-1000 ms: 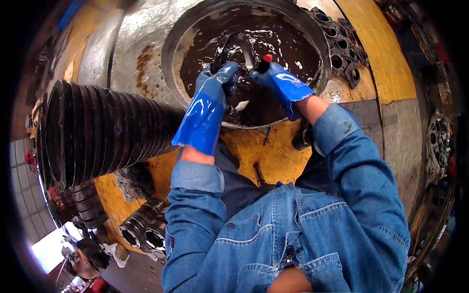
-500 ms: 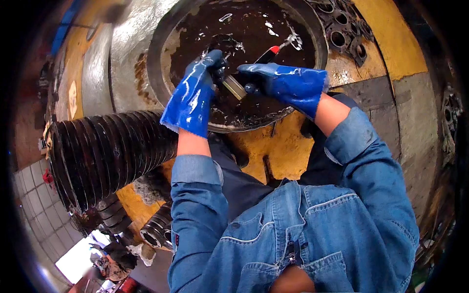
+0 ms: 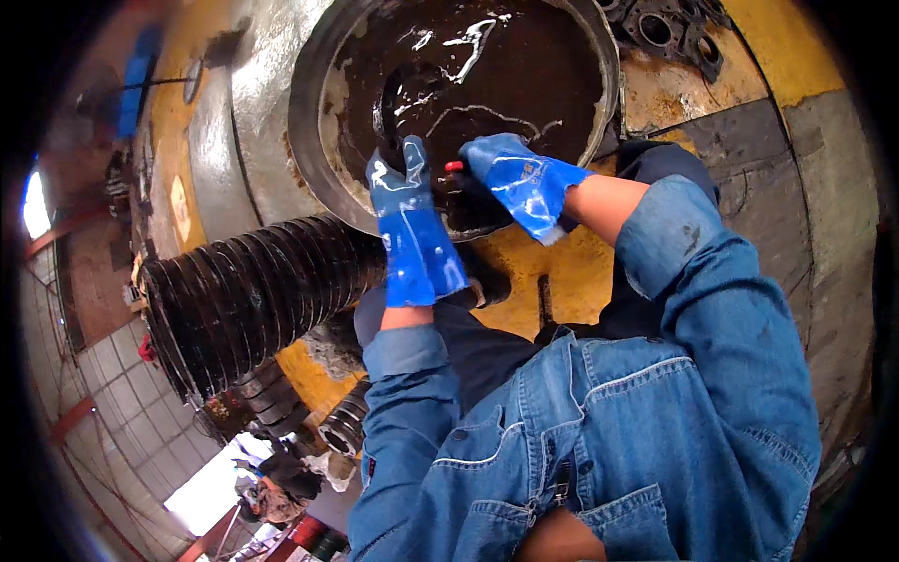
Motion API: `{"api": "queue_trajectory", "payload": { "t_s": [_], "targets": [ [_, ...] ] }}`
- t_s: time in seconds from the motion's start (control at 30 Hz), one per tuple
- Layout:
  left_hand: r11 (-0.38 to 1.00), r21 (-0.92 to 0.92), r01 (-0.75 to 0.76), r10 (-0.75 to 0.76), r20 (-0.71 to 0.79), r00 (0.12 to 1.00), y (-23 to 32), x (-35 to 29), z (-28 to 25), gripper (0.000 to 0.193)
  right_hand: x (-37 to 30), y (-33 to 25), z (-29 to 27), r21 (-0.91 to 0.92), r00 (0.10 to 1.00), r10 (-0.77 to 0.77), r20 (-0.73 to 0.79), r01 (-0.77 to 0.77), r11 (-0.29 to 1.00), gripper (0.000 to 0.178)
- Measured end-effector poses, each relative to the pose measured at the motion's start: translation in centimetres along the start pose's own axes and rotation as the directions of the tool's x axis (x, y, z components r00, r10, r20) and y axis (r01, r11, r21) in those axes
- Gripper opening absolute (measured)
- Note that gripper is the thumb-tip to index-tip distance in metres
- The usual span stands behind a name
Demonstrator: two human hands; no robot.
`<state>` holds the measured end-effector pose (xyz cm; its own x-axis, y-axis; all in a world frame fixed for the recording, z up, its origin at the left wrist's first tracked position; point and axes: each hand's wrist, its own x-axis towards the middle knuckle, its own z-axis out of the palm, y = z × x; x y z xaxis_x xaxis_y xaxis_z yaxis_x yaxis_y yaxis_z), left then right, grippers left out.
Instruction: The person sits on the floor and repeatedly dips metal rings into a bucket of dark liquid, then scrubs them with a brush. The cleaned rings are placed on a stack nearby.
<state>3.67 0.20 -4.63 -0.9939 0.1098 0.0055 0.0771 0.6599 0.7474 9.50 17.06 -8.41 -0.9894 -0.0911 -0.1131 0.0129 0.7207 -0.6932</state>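
Left hand [image 3: 403,187] clamps dark ring [image 3: 385,110]; right hand [image 3: 513,173], seemingly a red-tipped tool [image 3: 454,167]; black stack [image 3: 267,286] beside basin [image 3: 307,117].

Dark, curved ring [image 3: 382,112] left of red-tipped handle [image 3: 454,167]

A head-worn fisheye looks down from close above, over the denim jacket [image 3: 599,421], to both hands [image 3: 401,184].

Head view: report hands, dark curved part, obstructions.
Left blue-gloved hand grips dark curved part over round metal basin. Right blue-gloved hand holds red-ended tool, mostly hidden. Ribbed black stack near left hand, possibly crowding it.
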Motion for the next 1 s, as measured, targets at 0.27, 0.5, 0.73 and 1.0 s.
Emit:
{"api": "queue_trajectory", "payload": {
  "t_s": [0.27,0.5,0.73,1.0],
  "targets": [
    [0.988,-0.037,0.151,-0.147,0.1,0.984,2.9,0.4,0.3,0.048,-1.3,2.1,-1.8,0.942,0.972,0.045,0.231,-0.235,0.238,0.028],
    [0.987,0.117,-0.114,0.017,0.623,0.782,1.9,12.4,-3.7,0.045,0.2,4.3,1.0,0.773,0.95,-0.189,-0.247,0.311,0.552,0.024],
    [0.966,0.132,0.224,-0.253,0.68,0.688,7.6,12.2,-2.3,0.043,-2.3,1.5,-3.5,0.804,0.947,0.158,0.279,-0.321,0.5,0.037],
    [0.943,-0.227,0.244,-0.166,0.315,0.934,2.8,0.7,-2.0,0.048,-0.8,1.7,0.6,0.301,0.996,0.086,-0.03,-0.073,0.951,0.033]
  ]
}}
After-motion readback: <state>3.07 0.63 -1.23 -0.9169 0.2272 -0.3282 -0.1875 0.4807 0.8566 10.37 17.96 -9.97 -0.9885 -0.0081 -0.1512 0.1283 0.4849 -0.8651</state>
